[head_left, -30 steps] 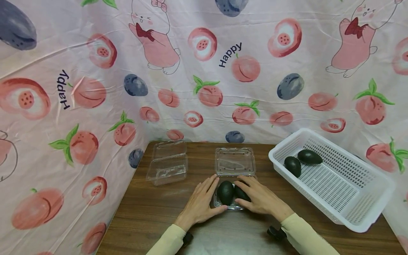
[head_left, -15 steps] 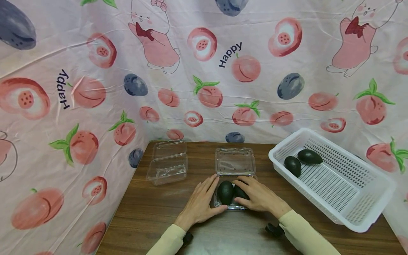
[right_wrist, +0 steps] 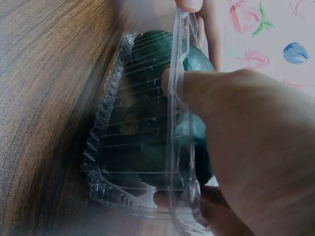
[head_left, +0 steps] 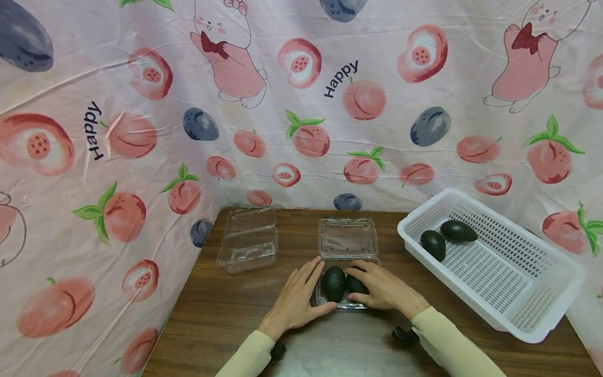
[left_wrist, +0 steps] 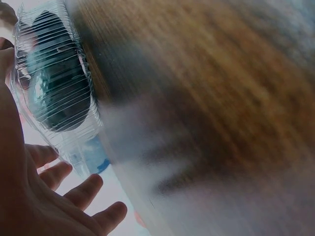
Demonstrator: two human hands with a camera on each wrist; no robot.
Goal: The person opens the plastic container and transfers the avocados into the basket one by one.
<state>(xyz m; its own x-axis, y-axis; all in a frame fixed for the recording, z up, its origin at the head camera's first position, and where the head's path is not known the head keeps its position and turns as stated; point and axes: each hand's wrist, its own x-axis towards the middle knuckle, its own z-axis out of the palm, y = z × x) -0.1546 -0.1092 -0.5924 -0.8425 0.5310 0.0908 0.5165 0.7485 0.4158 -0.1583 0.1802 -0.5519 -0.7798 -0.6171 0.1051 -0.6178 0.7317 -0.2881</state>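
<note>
A clear plastic clamshell box (head_left: 352, 306) lies with its lid (head_left: 348, 238) folded back. Two dark green avocados are side by side in its base, the left avocado (head_left: 334, 284) fully seen from above. My right hand (head_left: 390, 289) grips the right avocado (head_left: 355, 286), thumb in front and fingers behind, partly covering it. Along the box's left side rests my left hand (head_left: 296, 299), fingers straight and thumb at the front rim. The left wrist view shows an avocado (left_wrist: 59, 88) through the ribbed wall, near loosely spread fingers.
A white perforated basket (head_left: 518, 319) stands at the right with two avocados (head_left: 458, 231) in its far end. Another clear clamshell (head_left: 247, 256) lies unfolded at the table's back left. A fruit-patterned cloth (head_left: 301, 104) hangs behind and at the sides.
My right hand has shifted slightly left with the right avocado, which sits closer against the left one. The left hand has barely moved.
</note>
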